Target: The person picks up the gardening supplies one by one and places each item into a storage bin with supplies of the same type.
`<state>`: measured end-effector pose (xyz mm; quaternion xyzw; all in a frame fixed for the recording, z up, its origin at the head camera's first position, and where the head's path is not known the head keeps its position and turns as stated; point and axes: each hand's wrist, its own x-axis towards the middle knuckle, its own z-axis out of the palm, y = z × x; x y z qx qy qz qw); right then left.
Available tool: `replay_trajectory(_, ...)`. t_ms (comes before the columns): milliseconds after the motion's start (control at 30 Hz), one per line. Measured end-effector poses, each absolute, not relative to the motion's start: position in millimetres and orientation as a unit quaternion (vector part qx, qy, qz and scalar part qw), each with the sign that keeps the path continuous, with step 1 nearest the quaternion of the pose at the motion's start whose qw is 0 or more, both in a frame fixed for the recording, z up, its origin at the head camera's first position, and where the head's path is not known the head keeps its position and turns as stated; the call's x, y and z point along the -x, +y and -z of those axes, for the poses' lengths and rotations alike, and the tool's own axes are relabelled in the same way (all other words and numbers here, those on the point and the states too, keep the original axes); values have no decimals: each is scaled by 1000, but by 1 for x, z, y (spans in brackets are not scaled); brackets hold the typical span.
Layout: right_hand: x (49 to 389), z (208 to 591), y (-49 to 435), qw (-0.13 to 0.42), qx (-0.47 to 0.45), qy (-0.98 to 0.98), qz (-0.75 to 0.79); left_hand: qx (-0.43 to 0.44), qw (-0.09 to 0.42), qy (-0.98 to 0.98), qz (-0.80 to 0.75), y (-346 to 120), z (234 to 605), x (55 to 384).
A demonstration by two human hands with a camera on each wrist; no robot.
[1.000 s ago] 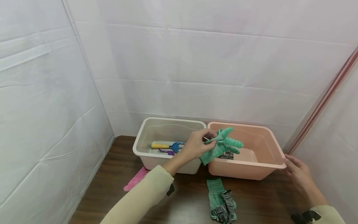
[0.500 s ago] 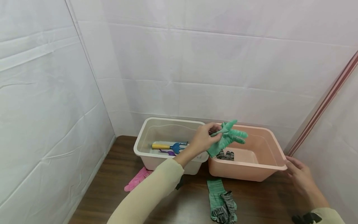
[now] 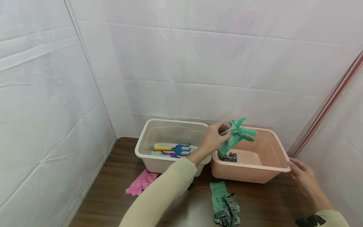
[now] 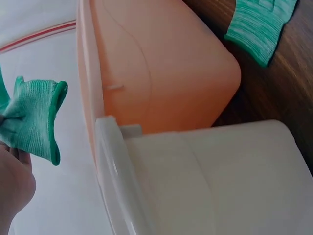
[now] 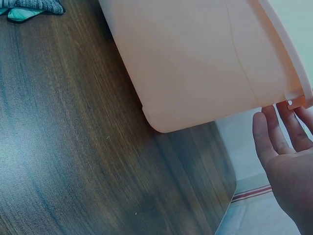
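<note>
**Left hand (image 3: pixel 212 138) pinching a green glove (image 3: pixel 237 137) above the peach bin (image 3: pixel 244 173)**

The left hand is grasping the green glove between thumb and fingers, and the glove is hanging in the air over the left part of the peach bin, its fingers pointing right and its cuff gaping. The right hand (image 3: pixel 306 178) is reaching in from the right; its fingers are extending loosely and touching the peach bin's right end, just beneath the rim, without clenching.

Inside the peach bin, a grey-black glove (image 3: pixel 228 157) is lying at the near left. Just beside it on the left, a white bin (image 3: pixel 156 165) is holding a blue fork with a yellow handle (image 3: pixel 171 148) and, nearer, a purple tool (image 3: pixel 170 154), partly hidden by the near rim.

On the dark wooden table (image 3: pixel 269 201), a pink glove (image 3: pixel 141 182) is lying by the white bin's near side. A second green glove (image 3: pixel 217 192) is resting in front of the peach bin, with grey-black fabric (image 3: pixel 232 205) partly covering it.
</note>
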<state>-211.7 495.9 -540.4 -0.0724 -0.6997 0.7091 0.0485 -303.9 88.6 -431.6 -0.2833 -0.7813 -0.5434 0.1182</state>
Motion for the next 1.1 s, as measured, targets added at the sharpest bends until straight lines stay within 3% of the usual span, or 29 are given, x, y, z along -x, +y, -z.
replay_trajectory(400,208,540,492,56,71,-701,-708,243,127,-774,571,107,454,303)
replay_trajectory(1100,207,538,488,56,93,-713,-692,273,94,-747,599,120,474,299)
